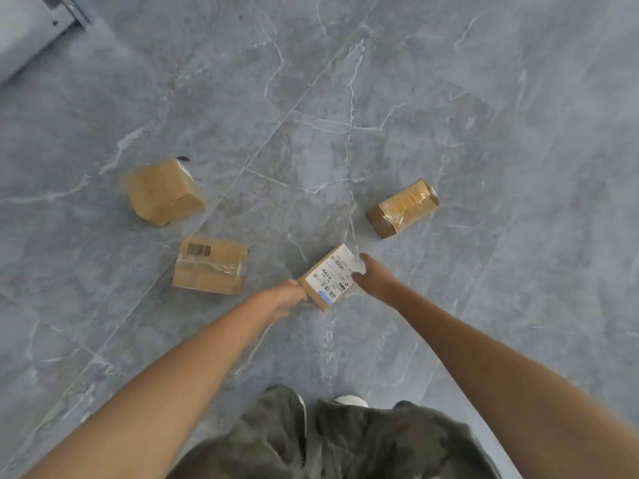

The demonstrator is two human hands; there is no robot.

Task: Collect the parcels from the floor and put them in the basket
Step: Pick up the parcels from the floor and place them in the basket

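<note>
From the head camera, looking straight down, both bare arms are reaching forward to a labelled parcel (328, 279), a small cardboard box that is showing a white shipping label with barcodes on its top face. The left hand (289, 298) is gripping the parcel's near-left edge with its fingers curled round it, and the right hand (372, 276) is pinching the far-right corner, thumb lying on the label and fingers wrapping over the edge. Whether the box is resting on the grey marbled floor tiles (484, 133) or hanging just above them cannot be told. Three more parcels are lying on the floor around it, none touching another: a square parcel (164, 191) sitting tilted far to the left, a barcode parcel (209, 266) (clear tape is shining across its top) lying nearer on the left, and a long taped parcel (403, 209) lying just beyond the right hand. At the bottom edge, olive trousers (363, 444) and white shoe tips (351, 400) are showing. A pale panel (27, 29) with a metal edge is filling the top-left corner.
</note>
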